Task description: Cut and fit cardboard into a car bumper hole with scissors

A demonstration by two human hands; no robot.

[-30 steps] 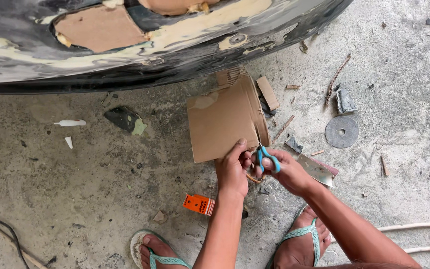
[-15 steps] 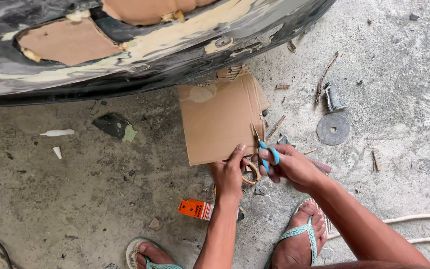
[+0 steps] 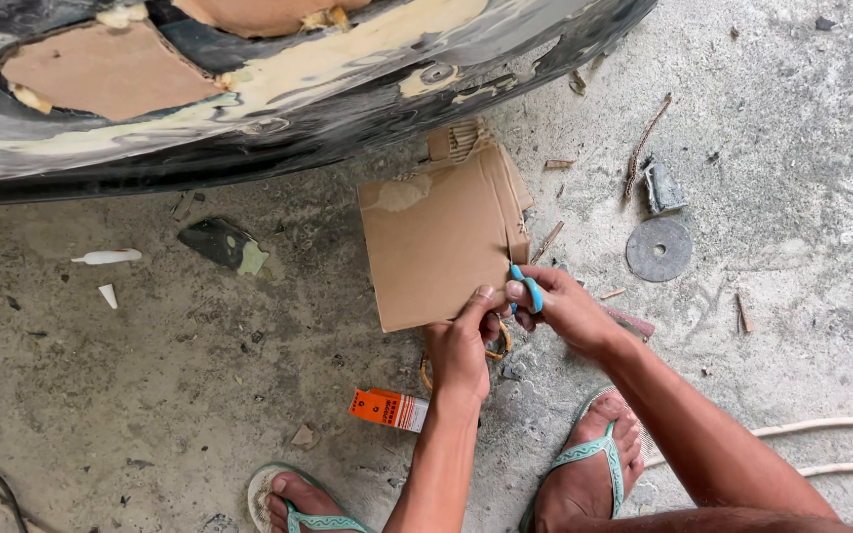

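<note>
Cardboard (image 3: 441, 247) lies on the floor (image 3: 150, 375) near the black hull (image 3: 278, 128); we pinch its near edge with our left hand (image 3: 461, 350) to steady it while our right hand (image 3: 565, 311) grips blue scissors (image 3: 527, 286).

One head-worn view only — it looks steeply down, close over the concrete floor (image 3: 150, 395). The dark hull (image 3: 278, 128) runs from ten to one o'clock; the sandalled feet sit at six.
</note>
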